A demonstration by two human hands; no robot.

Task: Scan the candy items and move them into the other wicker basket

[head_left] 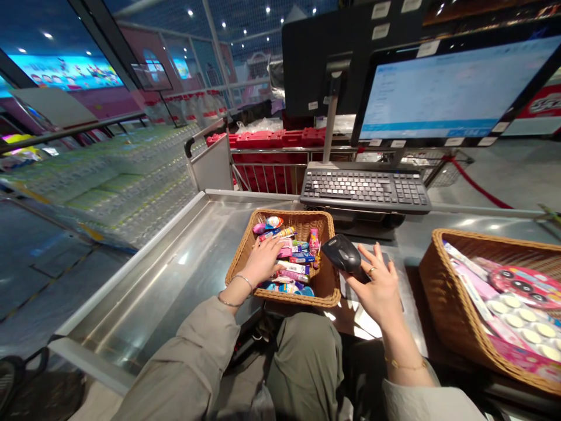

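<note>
My left hand reaches over the left rim of a wicker basket, its fingers stretched out on the small sweets inside. Under and beside those fingers lie several colourful candy packs; the fingertips are partly hidden among them. A pink bottle-shaped sweet lies at the basket's right side. To the right of this basket, my right hand has a black barcode scanner by its handle, between thumb and palm, with some fingers raised and spread. The scanner's head points left, toward the basket.
A keyboard stands behind the basket, below a lit monitor. On the right is a larger wicker basket of packaged goods. A metal counter with a raised edge extends left, past which bottled water is stacked.
</note>
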